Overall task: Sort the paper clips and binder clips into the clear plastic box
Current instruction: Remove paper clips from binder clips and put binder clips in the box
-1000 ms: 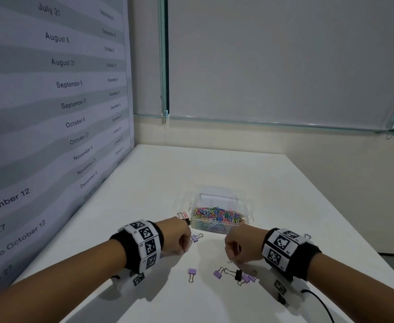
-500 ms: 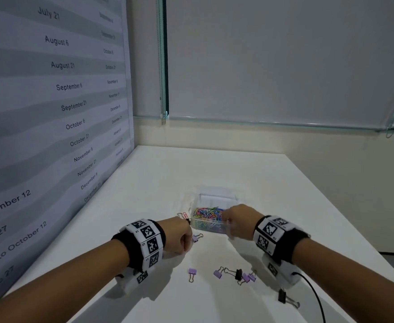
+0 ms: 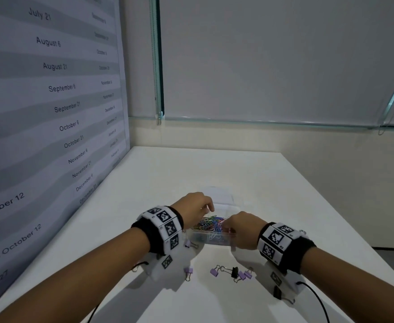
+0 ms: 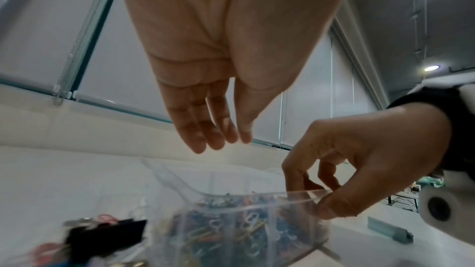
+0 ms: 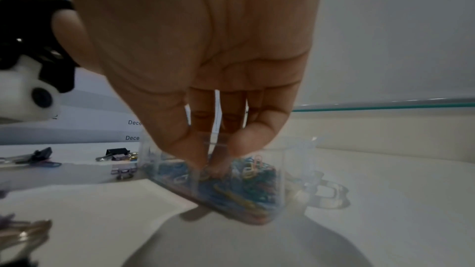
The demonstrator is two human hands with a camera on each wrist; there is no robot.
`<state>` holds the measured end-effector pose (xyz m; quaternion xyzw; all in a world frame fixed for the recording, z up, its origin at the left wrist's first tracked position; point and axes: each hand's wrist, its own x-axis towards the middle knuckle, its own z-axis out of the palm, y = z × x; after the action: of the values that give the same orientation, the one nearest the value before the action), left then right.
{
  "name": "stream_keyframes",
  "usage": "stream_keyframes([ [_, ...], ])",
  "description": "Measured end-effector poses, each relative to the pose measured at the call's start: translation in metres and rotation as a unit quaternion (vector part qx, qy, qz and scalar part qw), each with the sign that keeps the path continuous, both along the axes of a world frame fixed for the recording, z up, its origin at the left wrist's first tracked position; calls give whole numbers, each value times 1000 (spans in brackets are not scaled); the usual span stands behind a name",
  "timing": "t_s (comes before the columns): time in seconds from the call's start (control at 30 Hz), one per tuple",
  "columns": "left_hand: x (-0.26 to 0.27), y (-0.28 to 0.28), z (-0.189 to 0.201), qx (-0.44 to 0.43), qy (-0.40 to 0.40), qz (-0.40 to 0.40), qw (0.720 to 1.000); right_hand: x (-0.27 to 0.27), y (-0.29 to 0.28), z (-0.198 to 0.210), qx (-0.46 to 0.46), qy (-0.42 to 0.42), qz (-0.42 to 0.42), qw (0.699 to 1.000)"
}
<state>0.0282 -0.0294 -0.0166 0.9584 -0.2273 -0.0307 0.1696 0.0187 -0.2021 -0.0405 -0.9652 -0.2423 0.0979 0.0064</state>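
Broadly, the sorting looked well under way but unfinished. At the far left a wall chart (image 3: 51,89) carried the only clear writing: dates in rows, among them "July 21", "August 6", "August 21", "September 6", "October 6", "November 6" and, lower down, "to October 12". A smaller second column of dates was too blurred to read with confidence. No brand showed on anything.

Next along, the left hand (image 3: 194,207) hovered over the left end of the clear plastic box (image 3: 211,238), its fingers (image 4: 203,137) straight and loosely together, holding nothing that could be seen. Below and beside that wrist some binder clips lay on the white table (image 3: 191,164): a purple binder clip (image 3: 188,271) toward the near edge and a black binder clip (image 4: 107,235) close to the box's left wall.

In the middle, the box sat on the table between the hands, already holding a thick heap of coloured paper clips (image 3: 211,226).

To the right, the right hand (image 3: 242,229) pinched the box's near wall, thumb outside and fingers (image 5: 218,168) curled down among the clips; whether it also held a clip could not be told. Nearer the person, a cluster of binder clips (image 3: 232,272), purple and black, lay well outside the box, so those at least were left to gather
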Motion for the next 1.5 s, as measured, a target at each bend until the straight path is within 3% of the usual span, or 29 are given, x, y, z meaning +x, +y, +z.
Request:
stream_keyframes([
  [0.17,-14,50,-2,62,36,31,997,0,2,8,54,2,19,998],
  [0.37,-29,103,-23,120,95,100,983,1,46,14,123,-38,57,990],
  [0.5,-29,110,-34,100,105,121,982,-2,71,8,55,-22,73,996],
  [0.63,-21,103,-40,77,88,86,989,7,74,3,23,-46,35,998],
  [0.8,6,83,-52,122,73,68,987,10,80,6,25,-47,27,998],
  [0.93,20,67,-54,148,113,56,981,9,93,5,-9,-55,30,998],
  [1.1,-5,56,-59,127,110,10,986,5,89,8,-17,-49,32,998],
  [1.2,-32,46,-70,132,47,22,990,0,83,10,9,-33,40,999],
  [1.37,-61,33,-46,129,189,-89,969,-6,74,12,63,-15,49,997],
  [1.5,-68,37,-37,112,182,-103,971,-13,65,8,68,-18,60,996],
])
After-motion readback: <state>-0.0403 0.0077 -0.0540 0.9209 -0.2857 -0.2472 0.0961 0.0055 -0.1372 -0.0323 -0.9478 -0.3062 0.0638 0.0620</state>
